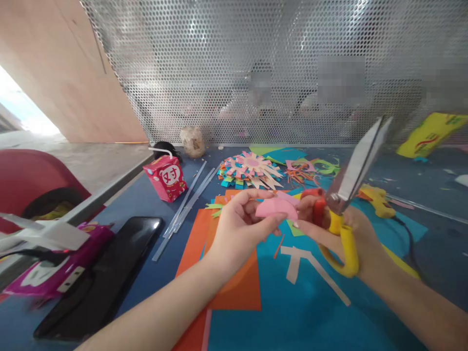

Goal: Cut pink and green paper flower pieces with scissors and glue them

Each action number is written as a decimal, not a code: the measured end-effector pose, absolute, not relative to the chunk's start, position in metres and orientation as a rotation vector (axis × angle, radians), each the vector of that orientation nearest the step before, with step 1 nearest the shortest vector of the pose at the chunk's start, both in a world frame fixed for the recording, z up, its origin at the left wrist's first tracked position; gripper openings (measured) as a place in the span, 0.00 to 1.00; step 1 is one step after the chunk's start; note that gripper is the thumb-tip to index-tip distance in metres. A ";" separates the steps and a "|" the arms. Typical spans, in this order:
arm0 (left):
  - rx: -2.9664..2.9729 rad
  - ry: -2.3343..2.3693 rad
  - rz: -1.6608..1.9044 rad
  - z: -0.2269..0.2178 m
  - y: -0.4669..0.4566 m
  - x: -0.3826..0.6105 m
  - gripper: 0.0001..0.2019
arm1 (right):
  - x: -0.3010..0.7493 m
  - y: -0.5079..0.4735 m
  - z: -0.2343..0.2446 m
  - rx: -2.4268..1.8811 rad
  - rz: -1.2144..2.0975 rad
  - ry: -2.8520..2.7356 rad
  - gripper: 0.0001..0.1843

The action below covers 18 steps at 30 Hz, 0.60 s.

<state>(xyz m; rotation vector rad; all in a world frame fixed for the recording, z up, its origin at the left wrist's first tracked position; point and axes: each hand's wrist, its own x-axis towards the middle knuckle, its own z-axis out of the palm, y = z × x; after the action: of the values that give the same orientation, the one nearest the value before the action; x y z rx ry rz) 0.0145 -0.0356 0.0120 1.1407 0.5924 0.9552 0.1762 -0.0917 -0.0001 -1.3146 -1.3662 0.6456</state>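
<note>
Worktop [129, 202] runs dark blue under everything; places below are relative to the blue sheet [310, 317]. Orange sheets [237, 292]: overlapping its left side. Fringed paper rosettes [252, 168]: beyond its far edge.

Left hand [241, 217] is over the blue sheet's far-left part, fingers pinching the pink half-disc, thumb on the near face, others behind. Right hand [360, 236] is above its right part, fingers hooked in the handles of the scissors [339, 197], blades up and away from the wearer.

Pink half-disc [276, 208]: held above the blue sheet, between the two hands. Left thumb overlaps its lower edge; right fingertips at its right end, look to be touching, can't confirm. Reads as a folded circle; layers can't be counted from here.

Doing it well: line up the rim, pin it left, run the crease from middle outward. Parking the scissors would free the right fingers and get the blades clear.

Beige strips [292, 265]: flat on the blue sheet, below the half-disc.
</note>
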 end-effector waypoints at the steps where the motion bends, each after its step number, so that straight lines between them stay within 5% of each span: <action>1: 1.116 0.583 0.989 0.013 -0.035 0.014 0.15 | 0.176 -0.092 -0.001 -1.346 0.634 -1.374 0.09; 18: 1.060 0.296 1.324 0.021 -0.037 0.009 0.15 | 0.177 -0.102 -0.009 -1.478 0.781 -1.553 0.11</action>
<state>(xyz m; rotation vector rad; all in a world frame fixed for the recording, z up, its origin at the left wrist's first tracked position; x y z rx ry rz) 0.0092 -0.0368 0.0214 1.0603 0.2958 1.3241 0.1775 -0.1017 -0.0092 -1.4783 -1.5527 0.7812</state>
